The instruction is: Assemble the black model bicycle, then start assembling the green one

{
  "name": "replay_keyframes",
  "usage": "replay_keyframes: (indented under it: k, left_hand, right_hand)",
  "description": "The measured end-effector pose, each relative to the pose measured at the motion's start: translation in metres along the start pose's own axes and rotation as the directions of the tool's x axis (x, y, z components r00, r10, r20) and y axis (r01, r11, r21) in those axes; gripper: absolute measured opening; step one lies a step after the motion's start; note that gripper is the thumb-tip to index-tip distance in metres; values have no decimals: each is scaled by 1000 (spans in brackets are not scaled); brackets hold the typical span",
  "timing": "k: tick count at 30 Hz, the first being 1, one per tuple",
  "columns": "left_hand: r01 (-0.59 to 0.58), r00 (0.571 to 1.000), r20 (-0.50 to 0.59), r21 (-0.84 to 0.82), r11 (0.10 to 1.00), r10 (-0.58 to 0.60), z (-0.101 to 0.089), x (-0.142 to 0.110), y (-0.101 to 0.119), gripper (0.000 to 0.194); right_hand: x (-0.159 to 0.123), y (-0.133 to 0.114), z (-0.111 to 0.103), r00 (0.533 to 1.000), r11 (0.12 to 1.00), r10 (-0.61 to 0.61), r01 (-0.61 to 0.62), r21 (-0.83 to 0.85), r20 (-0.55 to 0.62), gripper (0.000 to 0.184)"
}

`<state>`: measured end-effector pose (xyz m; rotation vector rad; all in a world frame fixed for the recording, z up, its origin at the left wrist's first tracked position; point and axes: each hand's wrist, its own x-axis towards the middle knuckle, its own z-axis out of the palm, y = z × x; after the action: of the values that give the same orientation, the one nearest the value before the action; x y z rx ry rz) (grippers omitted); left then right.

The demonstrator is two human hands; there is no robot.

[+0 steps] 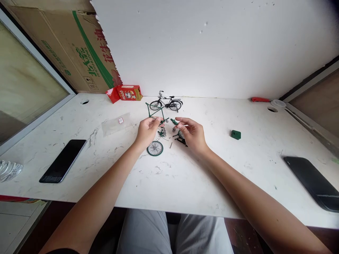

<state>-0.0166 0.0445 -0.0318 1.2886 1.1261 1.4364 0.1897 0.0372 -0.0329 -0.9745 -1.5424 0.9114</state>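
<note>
A green model bicycle frame [156, 110] is pinched in my left hand [147, 131], tilted up above the table. My right hand [192, 134] is closed on a small green part [174, 121] between thumb and fingers; its exact kind is hard to make out. Below and between the hands lie small metal and green parts [161, 132], and a spoked wheel with a green rim [155, 148] rests flat just under my left hand. A short metal pin [171, 145] is beside it. Black parts [181, 139] and another wheel are partly hidden by my right hand.
An assembled black model bicycle [166, 102] stands behind the hands. At the back left are a red box [129, 93] and a clear plastic bag [116, 124]. A phone [63, 161] lies left; a green block [236, 134] and a black device [311, 181] lie right.
</note>
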Motion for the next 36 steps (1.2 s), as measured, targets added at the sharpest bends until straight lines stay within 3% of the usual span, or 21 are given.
replay_keyframes:
  k: [3, 7, 15, 18, 22, 27, 31, 36]
  left_hand:
    - [-117, 993, 29, 177, 977, 113, -3, -2, -3, 43]
    - [-179, 984, 64, 337, 924, 167, -2, -7, 2, 42]
    - [-149, 981, 161, 246, 958, 111, 7, -16, 5, 32]
    - [-162, 974, 197, 285, 945, 108, 6, -18, 7, 32]
    - [-248, 957, 252, 445, 861, 145, 5, -19, 13, 36]
    - [-375, 919, 331, 575, 727, 212, 5, -18, 14, 35]
    - [-340, 930, 319, 569, 748, 180, 6, -19, 17, 37]
    - [-203, 953, 296, 477, 855, 61, 7, -27, 25, 41]
  right_hand:
    - [0, -1, 0, 999, 999, 36, -36, 1, 7, 42]
    - [-1, -2, 0, 1000, 1000, 11, -11, 5, -13, 43]
    - [0, -1, 0, 993, 999, -18, 23, 37, -115, 38]
    - [2, 1, -1, 984, 998, -26, 35, 46, -175, 37]
    - [4, 3, -3, 982, 998, -41, 49, 38, -186, 33]
    - [3, 1, 0, 995, 995, -58, 63, 75, -76, 31]
    - [-1, -2, 2, 994, 999, -11, 16, 40, -112, 35]
    - [1, -3, 0, 987, 1000, -18, 15, -19, -160, 33]
